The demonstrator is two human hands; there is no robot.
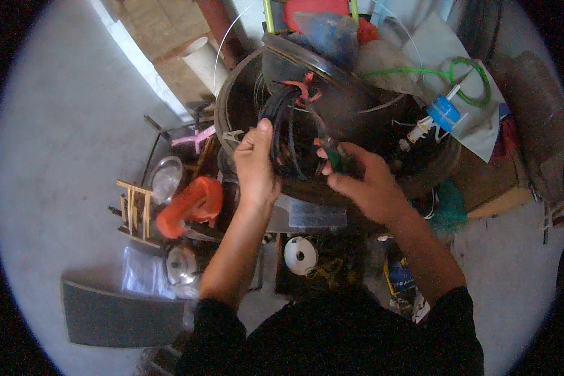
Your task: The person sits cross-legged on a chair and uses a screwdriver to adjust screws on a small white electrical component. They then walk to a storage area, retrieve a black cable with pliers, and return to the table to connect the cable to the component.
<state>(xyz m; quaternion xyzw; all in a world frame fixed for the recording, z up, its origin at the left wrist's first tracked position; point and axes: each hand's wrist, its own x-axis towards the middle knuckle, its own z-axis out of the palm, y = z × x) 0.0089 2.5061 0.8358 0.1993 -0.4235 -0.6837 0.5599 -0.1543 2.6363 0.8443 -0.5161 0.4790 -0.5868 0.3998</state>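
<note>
My left hand [255, 153] is closed around a coil of thin black cable [284, 135], its thumb pressed along the coil's near side. Pinkish-red strips [305, 89] are tied at the coil's top. In my right hand [366, 178] is a hand tool with dark green handles [336, 156], which looks like pliers. The tool's narrow metal end points up toward the tied strips; whether it touches them is too blurred to tell. Both hands are above a large round dark tub [232, 78].
A dark bowl-shaped thing [307, 57] stands at the tub's far side. Green cord [485, 81] and a blue-and-white plastic piece [443, 114] lie at the right. On the left are an orange-red plastic object [191, 207] and a yellowish wooden frame [135, 210]. A white spool [301, 255] sits below.
</note>
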